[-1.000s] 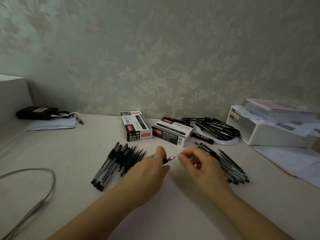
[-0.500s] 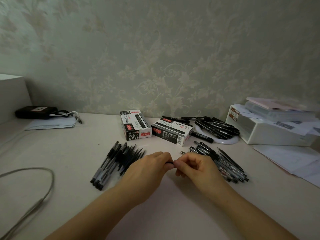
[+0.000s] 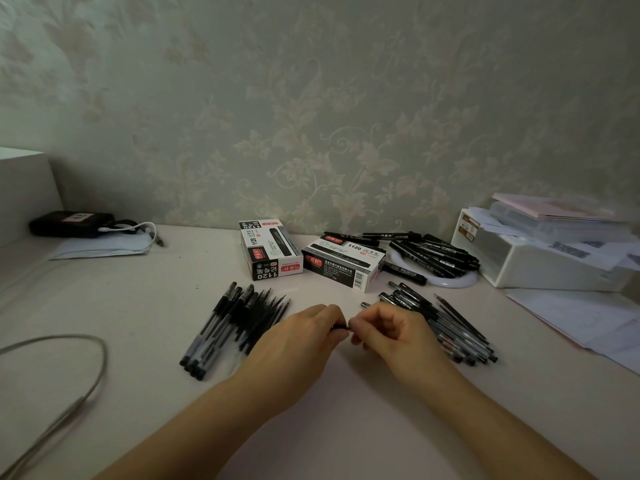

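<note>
My left hand (image 3: 304, 336) and my right hand (image 3: 391, 336) meet fingertip to fingertip over the middle of the desk (image 3: 329, 420). Between them they pinch one black pen (image 3: 341, 327); only a short dark piece of it shows, the rest is hidden by my fingers. A pile of capped black pens (image 3: 235, 323) lies to the left of my left hand. Another pile of pens (image 3: 450, 323) lies under and behind my right hand.
Two black-and-white marker boxes (image 3: 270, 249) (image 3: 343, 263) lie behind the hands, with several black markers (image 3: 433, 254) on a white ring to their right. A white box (image 3: 540, 261) with papers stands at right. A grey cable (image 3: 69, 386) loops at left; a black pouch (image 3: 69, 223) sits far left.
A second ago the hands were apart, the pen tip showing at my left hand. They have come together and now stay joined on the pen.
</note>
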Action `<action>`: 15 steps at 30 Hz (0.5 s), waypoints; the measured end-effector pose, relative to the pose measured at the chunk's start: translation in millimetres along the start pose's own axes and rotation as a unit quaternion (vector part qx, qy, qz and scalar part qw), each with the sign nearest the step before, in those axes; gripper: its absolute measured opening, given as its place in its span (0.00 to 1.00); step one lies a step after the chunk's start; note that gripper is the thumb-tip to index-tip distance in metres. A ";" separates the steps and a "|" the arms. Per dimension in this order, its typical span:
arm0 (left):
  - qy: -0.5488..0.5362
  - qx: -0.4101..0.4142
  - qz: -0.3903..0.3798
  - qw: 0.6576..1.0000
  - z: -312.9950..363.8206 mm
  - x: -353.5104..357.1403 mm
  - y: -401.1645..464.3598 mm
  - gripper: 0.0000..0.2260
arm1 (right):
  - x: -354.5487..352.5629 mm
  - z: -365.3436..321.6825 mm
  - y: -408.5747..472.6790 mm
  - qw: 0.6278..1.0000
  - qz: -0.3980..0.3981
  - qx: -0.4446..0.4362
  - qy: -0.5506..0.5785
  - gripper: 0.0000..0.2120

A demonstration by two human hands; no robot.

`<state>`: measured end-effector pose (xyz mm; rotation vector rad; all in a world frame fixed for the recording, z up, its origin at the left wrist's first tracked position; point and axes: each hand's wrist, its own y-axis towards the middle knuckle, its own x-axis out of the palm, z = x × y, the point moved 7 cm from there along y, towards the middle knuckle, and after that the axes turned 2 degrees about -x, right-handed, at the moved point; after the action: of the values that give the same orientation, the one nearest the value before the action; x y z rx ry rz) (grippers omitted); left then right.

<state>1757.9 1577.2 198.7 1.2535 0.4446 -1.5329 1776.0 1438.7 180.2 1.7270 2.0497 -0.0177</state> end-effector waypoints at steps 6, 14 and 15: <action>-0.010 -0.011 0.010 1.000 -0.5 -4.0 0.4 0.10 | 1.4 0.6 0.5 1.000 -0.004 0.013 0.020 0.11; -0.005 -0.013 0.010 1.000 -0.9 -4.1 0.1 0.10 | 2.1 2.5 2.1 1.000 -0.017 -0.002 -0.003 0.04; -0.008 -0.015 0.012 1.000 -1.2 -4.9 0.2 0.10 | 2.0 3.5 2.2 1.000 -0.014 0.002 -0.001 0.05</action>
<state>1758.1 1580.4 202.5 1.2192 0.4386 -1.5090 1779.0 1440.0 177.0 1.7014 2.0736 -0.0316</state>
